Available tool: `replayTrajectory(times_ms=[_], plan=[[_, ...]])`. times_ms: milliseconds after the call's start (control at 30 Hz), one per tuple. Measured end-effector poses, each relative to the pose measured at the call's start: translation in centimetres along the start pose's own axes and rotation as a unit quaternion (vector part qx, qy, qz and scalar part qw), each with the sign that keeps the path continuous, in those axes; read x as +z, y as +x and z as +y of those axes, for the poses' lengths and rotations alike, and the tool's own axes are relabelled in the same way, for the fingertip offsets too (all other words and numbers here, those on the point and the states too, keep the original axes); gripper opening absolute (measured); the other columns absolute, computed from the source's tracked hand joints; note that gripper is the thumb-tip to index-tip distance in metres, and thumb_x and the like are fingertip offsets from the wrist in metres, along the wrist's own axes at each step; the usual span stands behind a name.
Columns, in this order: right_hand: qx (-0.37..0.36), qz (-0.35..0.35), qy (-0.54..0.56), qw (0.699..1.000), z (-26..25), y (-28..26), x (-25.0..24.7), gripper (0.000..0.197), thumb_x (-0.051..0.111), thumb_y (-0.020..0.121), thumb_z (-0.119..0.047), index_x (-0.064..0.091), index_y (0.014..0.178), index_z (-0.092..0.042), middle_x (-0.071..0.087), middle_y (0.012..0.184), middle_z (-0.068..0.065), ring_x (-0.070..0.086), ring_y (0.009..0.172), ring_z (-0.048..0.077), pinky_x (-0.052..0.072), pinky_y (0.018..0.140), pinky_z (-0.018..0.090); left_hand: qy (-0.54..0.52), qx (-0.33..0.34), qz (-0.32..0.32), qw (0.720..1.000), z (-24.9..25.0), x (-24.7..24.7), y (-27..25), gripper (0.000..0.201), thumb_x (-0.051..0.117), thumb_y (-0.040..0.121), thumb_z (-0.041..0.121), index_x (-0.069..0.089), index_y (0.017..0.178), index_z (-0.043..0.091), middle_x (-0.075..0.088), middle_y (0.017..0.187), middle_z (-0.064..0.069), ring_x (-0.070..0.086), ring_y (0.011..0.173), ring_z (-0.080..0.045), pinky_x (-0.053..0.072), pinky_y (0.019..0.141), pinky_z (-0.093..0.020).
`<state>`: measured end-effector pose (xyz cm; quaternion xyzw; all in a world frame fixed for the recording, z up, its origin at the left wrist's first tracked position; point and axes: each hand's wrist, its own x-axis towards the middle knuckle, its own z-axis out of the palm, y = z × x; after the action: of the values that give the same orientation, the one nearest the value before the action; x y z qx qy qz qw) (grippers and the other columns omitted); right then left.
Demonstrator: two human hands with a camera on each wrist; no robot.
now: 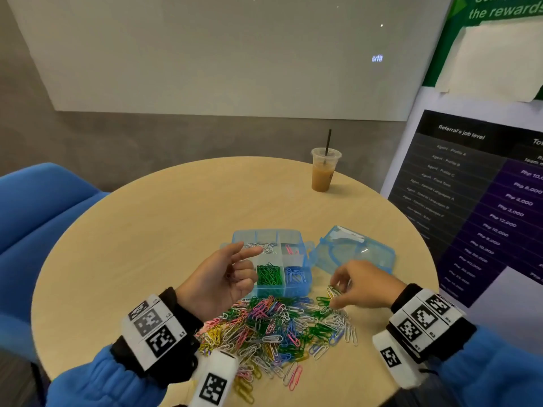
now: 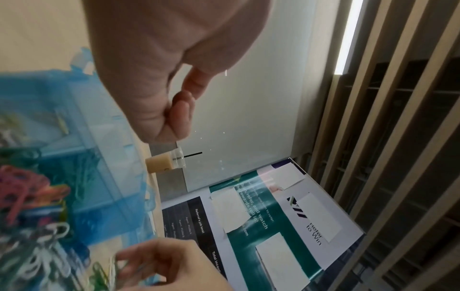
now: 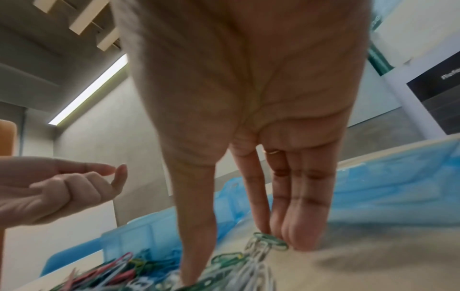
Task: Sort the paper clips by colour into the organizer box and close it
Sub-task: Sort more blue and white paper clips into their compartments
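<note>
A clear blue organizer box (image 1: 269, 234) stands open on the round table (image 1: 176, 215), its lid (image 1: 355, 249) lying flat to the right. Green clips (image 1: 269, 274), blue clips (image 1: 295, 274), pink clips (image 1: 291, 249) and white clips (image 1: 264, 246) lie in separate compartments. A mixed pile of paper clips (image 1: 273, 324) spreads in front of the box. My left hand (image 1: 249, 248) hovers over the box's left side, index and thumb out, the other fingers curled; nothing shows in it. My right hand (image 1: 335, 292) pinches a small cluster of clips at the pile's right edge, fingertips touching a green clip (image 3: 271, 241).
An iced coffee cup with a straw (image 1: 324, 171) stands at the table's far edge. A blue chair (image 1: 35, 215) is on the left, and a printed banner (image 1: 484, 201) stands close on the right. Bare tabletop lies behind and left of the box.
</note>
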<state>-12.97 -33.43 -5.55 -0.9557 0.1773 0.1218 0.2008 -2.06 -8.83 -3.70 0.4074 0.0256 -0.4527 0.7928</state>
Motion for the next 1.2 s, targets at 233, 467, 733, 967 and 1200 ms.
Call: replayTrajectory(times_ms=[233, 467, 733, 967, 1200], plan=[[-0.076, 0.003, -0.013, 0.997, -0.9, -0.4, 1.2, 0.054, 0.089, 0.061, -0.041, 0.067, 0.106, -0.021, 0.064, 0.1, -0.005, 0.059, 0.085, 0.012, 0.049, 0.071, 0.024, -0.089, -0.019, -0.004, 0.996, -1.5, -0.8, -0.6, 0.03, 0.041, 0.101, 0.025, 0.059, 0.108, 0.001, 0.05, 0.072, -0.006, 0.052, 0.064, -0.017, 0.053, 0.051, -0.023], [-0.124, 0.021, -0.015, 0.992, -1.7, -0.1, 2.0, 0.02, 0.084, 0.073, -0.027, 0.071, 0.084, -0.016, 0.061, 0.073, -0.009, 0.056, 0.067, 0.005, 0.044, 0.062, 0.018, -0.112, -0.027, -0.007, 0.993, -2.2, -0.7, -0.7, 0.029, 0.042, 0.1, 0.022, 0.059, 0.105, 0.0, 0.054, 0.075, -0.008, 0.059, 0.066, -0.02, 0.056, 0.057, -0.025], [-0.139, -0.012, -0.056, 0.989, -1.6, 1.0, 2.4, 0.013, 0.067, 0.09, -0.024, 0.056, 0.087, -0.019, 0.061, 0.083, 0.001, 0.053, 0.071, 0.014, 0.038, 0.06, 0.02, -0.109, -0.03, -0.006, 0.994, -2.6, -0.7, -0.7, 0.028, 0.042, 0.1, 0.021, 0.06, 0.104, 0.0, 0.054, 0.075, -0.008, 0.06, 0.064, -0.02, 0.056, 0.058, -0.026], [-0.138, -0.031, -0.002, 0.99, -1.0, 1.1, 1.1, 0.017, 0.067, 0.091, -0.023, 0.054, 0.08, -0.02, 0.05, 0.069, -0.008, 0.044, 0.061, 0.003, 0.036, 0.056, 0.013, -0.093, -0.028, 0.003, 0.995, -2.6, -0.8, -0.9, 0.029, 0.041, 0.101, 0.022, 0.06, 0.103, 0.0, 0.055, 0.073, -0.008, 0.06, 0.068, -0.021, 0.057, 0.06, -0.026], [-0.216, 0.003, 0.081, 0.973, -4.1, -1.5, -2.6, 0.012, 0.068, 0.09, -0.023, 0.06, 0.084, -0.016, 0.056, 0.071, -0.006, 0.05, 0.061, 0.002, 0.045, 0.061, 0.019, -0.074, -0.071, -0.003, 0.995, -4.6, 0.5, -1.1, 0.04, 0.04, 0.102, 0.025, 0.057, 0.118, -0.008, 0.065, 0.095, -0.021, 0.065, 0.091, -0.032, 0.059, 0.069, -0.035]])
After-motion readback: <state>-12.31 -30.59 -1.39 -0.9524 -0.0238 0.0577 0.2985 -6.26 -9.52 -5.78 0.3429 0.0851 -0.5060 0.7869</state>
